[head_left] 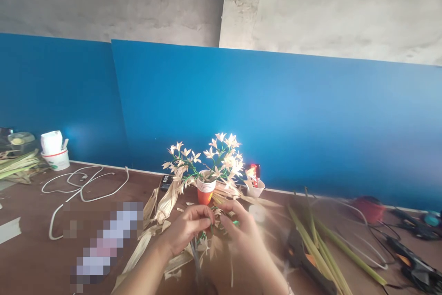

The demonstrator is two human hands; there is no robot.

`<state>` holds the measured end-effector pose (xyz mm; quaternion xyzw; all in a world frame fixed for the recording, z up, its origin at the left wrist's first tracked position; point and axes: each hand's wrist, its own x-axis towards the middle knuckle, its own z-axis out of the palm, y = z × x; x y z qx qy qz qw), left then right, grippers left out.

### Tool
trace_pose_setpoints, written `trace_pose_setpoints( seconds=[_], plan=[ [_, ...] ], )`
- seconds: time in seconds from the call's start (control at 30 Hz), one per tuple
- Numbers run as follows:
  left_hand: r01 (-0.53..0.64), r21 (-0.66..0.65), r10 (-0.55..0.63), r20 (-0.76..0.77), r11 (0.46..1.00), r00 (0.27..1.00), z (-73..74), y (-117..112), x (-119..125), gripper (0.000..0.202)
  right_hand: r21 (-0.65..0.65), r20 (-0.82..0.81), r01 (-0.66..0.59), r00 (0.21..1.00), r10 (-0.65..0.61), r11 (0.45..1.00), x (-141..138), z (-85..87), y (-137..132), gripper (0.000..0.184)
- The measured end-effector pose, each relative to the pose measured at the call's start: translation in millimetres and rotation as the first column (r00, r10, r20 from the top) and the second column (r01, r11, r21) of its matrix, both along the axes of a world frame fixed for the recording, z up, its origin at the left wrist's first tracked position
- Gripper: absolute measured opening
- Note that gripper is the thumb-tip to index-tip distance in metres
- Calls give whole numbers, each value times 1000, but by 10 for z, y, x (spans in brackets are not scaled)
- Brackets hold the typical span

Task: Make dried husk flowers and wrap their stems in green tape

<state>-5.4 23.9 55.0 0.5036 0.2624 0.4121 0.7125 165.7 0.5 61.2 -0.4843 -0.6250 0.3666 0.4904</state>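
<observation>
My left hand (pixel 191 229) is closed in a pinch around a thin green stem (pixel 212 228), of which only a short piece shows. Close beside it, my right hand (pixel 243 223) has its fingers curled, and a bit of green shows by its thumb; what it holds is hidden. Just beyond both hands stands a stack of paper cups (pixel 206 192), the outer one red. Pale husk flowers (pixel 229 161) on green stems rise out of the cups. Dried corn husks (pixel 169 203) and scraps lie around and under my hands.
A small white cup (pixel 255 189) with a red object stands behind at right. Green stalks (pixel 322 249) and a black-handled tool (pixel 304 258) lie right. A white cable (pixel 83 189) loops at left near a white tub (pixel 57 159). The blue partition (pixel 276 111) closes the back.
</observation>
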Motion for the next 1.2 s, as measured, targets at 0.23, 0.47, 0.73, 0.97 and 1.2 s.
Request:
trace_pose_setpoints(
  seconds=[0.23,0.47,0.73,0.97,1.2],
  plan=[
    [-125,44,131,-181,991,975,-37,30,33,24,-95,73,12,997,-5,995,-24,-149,55,9],
    [-163,185,212,-293,969,932,-7,7,103,19,-218,139,58,990,-28,974,-68,-169,48,14],
    [-258,97,261,-13,961,965,-64,1,128,21,-273,-158,-46,987,3,961,-95,-159,44,17],
    [-290,490,416,-170,822,893,-39,-31,134,18,-43,4,101,995,-101,994,-164,-128,-10,14],
    [-390,632,619,-184,669,763,-59,-83,232,18,150,120,167,975,-186,974,-222,-81,-53,15]
  ],
)
